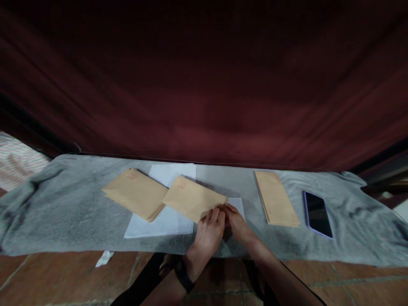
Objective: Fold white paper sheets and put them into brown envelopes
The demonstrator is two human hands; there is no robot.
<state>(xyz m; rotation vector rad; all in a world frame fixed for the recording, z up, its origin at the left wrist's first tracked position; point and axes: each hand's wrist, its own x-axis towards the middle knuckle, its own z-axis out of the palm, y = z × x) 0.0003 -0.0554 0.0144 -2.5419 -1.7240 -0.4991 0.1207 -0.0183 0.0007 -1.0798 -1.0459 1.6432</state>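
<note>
Both of my hands meet at the right end of a brown paper envelope [194, 196], which lies slanted with a small red print at its upper left corner. My left hand [211, 227] is closed on the envelope's lower right edge. Fingers of my right hand [235, 222] pinch the same end, close against the left; the fingertips partly hide each other. A sheet of white paper [239, 205] shows behind my right hand. To the left, a stack of brown envelopes [138, 193] rests on a pile of white paper [153, 225].
On the right lies another stack of brown envelopes [276, 199], with a phone in a purple case [318, 214] beside it. Grey cloth [79, 212] covers the narrow table. A dark red curtain [204, 106] hangs behind. A crumpled white tissue [104, 258] lies on the tiled floor.
</note>
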